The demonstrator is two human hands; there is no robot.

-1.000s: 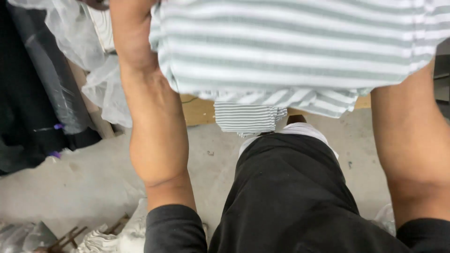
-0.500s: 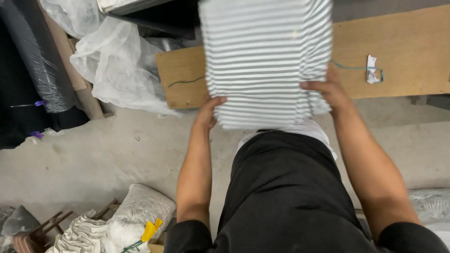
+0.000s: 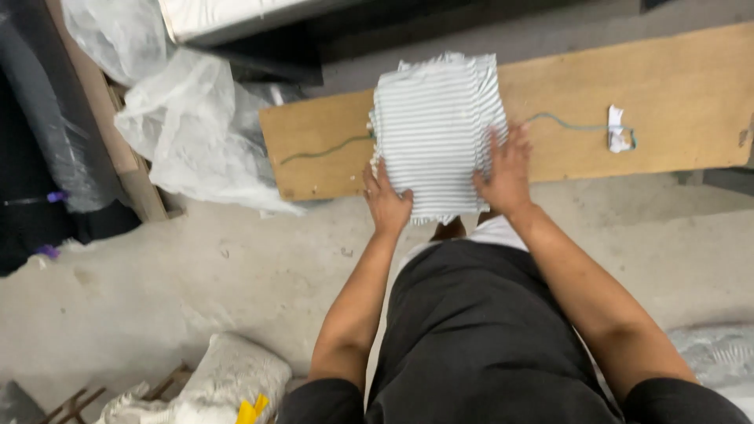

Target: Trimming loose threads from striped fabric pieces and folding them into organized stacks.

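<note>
A folded stack of grey-and-white striped fabric (image 3: 433, 126) lies on a long wooden board (image 3: 675, 94) in front of me. My left hand (image 3: 385, 198) rests flat on the stack's near left corner. The stack's near right edge is under my right hand (image 3: 505, 170), fingers spread over the stripes. Neither hand grips the cloth; both press down on it. Below my arms I see my dark trousers (image 3: 479, 330).
A thin green cord (image 3: 565, 124) runs across the board to a small white scrap (image 3: 616, 129). Crumpled clear plastic sheeting (image 3: 196, 133) lies at the left. Dark fabric rolls (image 3: 39, 157) stand far left. A white sack (image 3: 228, 377) sits on the concrete floor (image 3: 157, 283).
The striped fabric, held up close to the camera a second ago, has been lowered onto the wooden board. My hands now lie flat on its near edge.
</note>
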